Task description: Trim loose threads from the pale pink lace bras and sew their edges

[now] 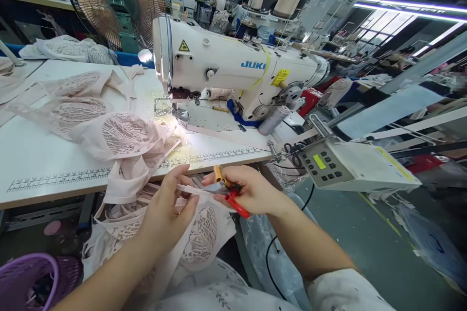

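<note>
Between the fingers of my left hand (168, 209) I pinch the edge of a pale pink lace bra piece (202, 235), which hangs down over my lap. My right hand (251, 189) is closed around small thread snips (235, 197) with yellow and red handles. The snips' blades lie close to the fabric edge, beside my left fingertips. Whether the blades touch the cloth I cannot tell. More joined lace pieces (126, 133) trail from the tabletop down over its front edge to my left.
A white sewing machine (219, 63) with a lit needle area stands on the white table (54, 170). A fan (116, 5) is behind it. A control box (357, 165) sits at right, a purple basket (54, 272) at lower left, and a plastic bag (270, 248) below my right arm.
</note>
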`<state>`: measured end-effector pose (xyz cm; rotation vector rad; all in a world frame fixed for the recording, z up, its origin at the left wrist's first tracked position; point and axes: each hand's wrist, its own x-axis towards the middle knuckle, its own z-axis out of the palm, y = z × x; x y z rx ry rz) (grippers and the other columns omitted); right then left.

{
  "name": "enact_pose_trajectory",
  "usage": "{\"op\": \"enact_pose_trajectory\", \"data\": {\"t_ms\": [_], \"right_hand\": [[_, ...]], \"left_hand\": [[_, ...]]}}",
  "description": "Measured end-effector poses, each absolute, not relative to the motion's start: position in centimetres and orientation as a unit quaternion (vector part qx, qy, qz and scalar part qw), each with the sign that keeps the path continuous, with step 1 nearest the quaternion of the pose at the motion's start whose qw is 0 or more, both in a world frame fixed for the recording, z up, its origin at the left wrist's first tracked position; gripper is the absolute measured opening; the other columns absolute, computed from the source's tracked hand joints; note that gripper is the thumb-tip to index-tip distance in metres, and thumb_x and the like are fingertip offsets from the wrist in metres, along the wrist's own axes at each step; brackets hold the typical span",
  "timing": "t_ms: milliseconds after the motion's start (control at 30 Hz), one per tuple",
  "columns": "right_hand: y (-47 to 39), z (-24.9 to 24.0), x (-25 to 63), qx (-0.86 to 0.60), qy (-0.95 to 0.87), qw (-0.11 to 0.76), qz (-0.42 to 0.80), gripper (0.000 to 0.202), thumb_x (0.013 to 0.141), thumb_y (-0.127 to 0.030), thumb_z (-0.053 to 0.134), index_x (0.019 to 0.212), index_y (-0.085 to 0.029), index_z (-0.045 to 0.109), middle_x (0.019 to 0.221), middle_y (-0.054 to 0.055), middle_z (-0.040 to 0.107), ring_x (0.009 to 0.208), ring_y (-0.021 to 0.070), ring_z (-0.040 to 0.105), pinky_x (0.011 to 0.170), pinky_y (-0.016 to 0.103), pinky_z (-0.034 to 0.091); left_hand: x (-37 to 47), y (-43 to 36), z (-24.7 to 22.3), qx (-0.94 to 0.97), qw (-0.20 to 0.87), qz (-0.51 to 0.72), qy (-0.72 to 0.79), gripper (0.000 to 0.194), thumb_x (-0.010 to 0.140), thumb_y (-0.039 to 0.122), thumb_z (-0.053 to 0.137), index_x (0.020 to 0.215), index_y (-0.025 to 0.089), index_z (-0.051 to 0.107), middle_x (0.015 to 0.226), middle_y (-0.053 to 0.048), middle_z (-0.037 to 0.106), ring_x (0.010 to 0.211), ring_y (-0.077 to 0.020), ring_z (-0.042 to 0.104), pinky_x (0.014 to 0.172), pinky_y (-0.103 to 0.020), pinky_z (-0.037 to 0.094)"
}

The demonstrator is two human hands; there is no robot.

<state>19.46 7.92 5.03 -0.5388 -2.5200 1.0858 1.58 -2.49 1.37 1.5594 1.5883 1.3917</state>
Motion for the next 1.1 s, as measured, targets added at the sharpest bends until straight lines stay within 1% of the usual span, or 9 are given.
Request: {"op": "enact_pose_trajectory", "data": {"t_ms": [133,233,433,533,600,700,767,933,1100], "right_hand": [[8.4,5.0,18.4,-0.166,-0.901,0.133,0.377,0.031,0.076,-0.029,0.059,0.060,-0.019,0.035,0.058,-0.005,0.037,0.054,0.0075,0.028,0.049,0.019,0.027],[8.5,4.7,18.2,-0.161,-0.893,0.125,0.401,0.032,0.076,-0.027,0.057,0.060,-0.020,0.030,0.057,-0.007,0.029,0.053,0.0070,0.023,0.047,0.019,0.023],[8.4,4.7,18.4,-0.197,-0.857,0.142,0.454,0.030,0.078,-0.032,0.060,0.063,-0.018,0.037,0.062,-0.005,0.034,0.057,0.0082,0.029,0.050,0.020,0.028],[8.1,4.6,18.5,-0.217,-0.843,0.166,0.464,0.029,0.078,-0.034,0.062,0.066,-0.018,0.042,0.063,-0.004,0.037,0.058,0.0085,0.031,0.051,0.020,0.030],[8.0,4.5,18.6,-0.220,-0.843,0.184,0.455,0.031,0.076,-0.032,0.064,0.064,-0.018,0.039,0.063,-0.005,0.035,0.057,0.0081,0.029,0.051,0.019,0.029],[7.8,4.3,18.7,-0.219,-0.854,0.186,0.434,0.034,0.074,-0.024,0.063,0.062,-0.020,0.031,0.062,-0.006,0.031,0.056,0.0074,0.026,0.049,0.018,0.026],[7.7,4.2,18.8,-0.221,-0.861,0.180,0.422,0.033,0.073,-0.020,0.061,0.063,-0.020,0.030,0.061,-0.006,0.029,0.056,0.0073,0.025,0.048,0.018,0.025],[7.6,4.3,18.9,-0.230,-0.869,0.159,0.407,0.030,0.073,-0.021,0.059,0.064,-0.020,0.030,0.060,-0.006,0.030,0.055,0.0076,0.025,0.047,0.018,0.023],[7.7,4.3,18.9,-0.193,-0.878,0.182,0.398,0.026,0.072,-0.017,0.058,0.064,-0.020,0.033,0.060,-0.006,0.034,0.054,0.0072,0.026,0.047,0.018,0.024]], "left_hand": [[1.8,-2.2,1.1,0.573,0.276,0.522,0.568,0.044,0.078,0.017,0.051,0.120,0.023,0.039,0.086,0.000,0.056,0.070,-0.0103,0.059,0.063,-0.024,0.051],[1.9,-2.2,1.2,0.564,0.306,0.527,0.558,0.043,0.079,0.018,0.051,0.119,0.023,0.037,0.087,0.000,0.056,0.066,-0.0094,0.058,0.064,-0.025,0.051],[2.2,-2.1,0.8,0.498,0.390,0.557,0.538,0.038,0.076,0.022,0.057,0.110,0.023,0.040,0.105,-0.005,0.057,0.069,-0.0103,0.059,0.064,-0.027,0.051],[2.3,-2.2,0.3,0.467,0.420,0.563,0.537,0.036,0.075,0.023,0.062,0.106,0.022,0.042,0.099,-0.005,0.061,0.073,-0.0119,0.059,0.067,-0.027,0.051],[2.3,-2.2,-0.1,0.462,0.432,0.562,0.533,0.033,0.076,0.026,0.063,0.104,0.021,0.045,0.094,-0.005,0.063,0.081,-0.0148,0.060,0.071,-0.029,0.051],[2.5,-2.3,-0.4,0.494,0.412,0.538,0.544,0.016,0.080,0.029,0.061,0.092,0.019,0.056,0.091,-0.006,0.064,0.086,-0.0175,0.060,0.072,-0.029,0.051],[2.7,-2.3,-0.3,0.524,0.368,0.525,0.560,0.010,0.082,0.028,0.058,0.082,0.019,0.061,0.082,-0.004,0.062,0.077,-0.0157,0.060,0.068,-0.027,0.050],[3.0,-2.3,0.6,0.564,0.236,0.511,0.604,0.018,0.081,0.025,0.057,0.064,0.020,0.062,0.066,0.001,0.056,0.057,-0.0116,0.053,0.052,-0.022,0.044],[2.5,-2.3,0.2,0.528,0.332,0.497,0.603,0.020,0.080,0.031,0.059,0.064,0.019,0.063,0.070,-0.002,0.062,0.065,-0.0152,0.059,0.059,-0.025,0.048]]}}
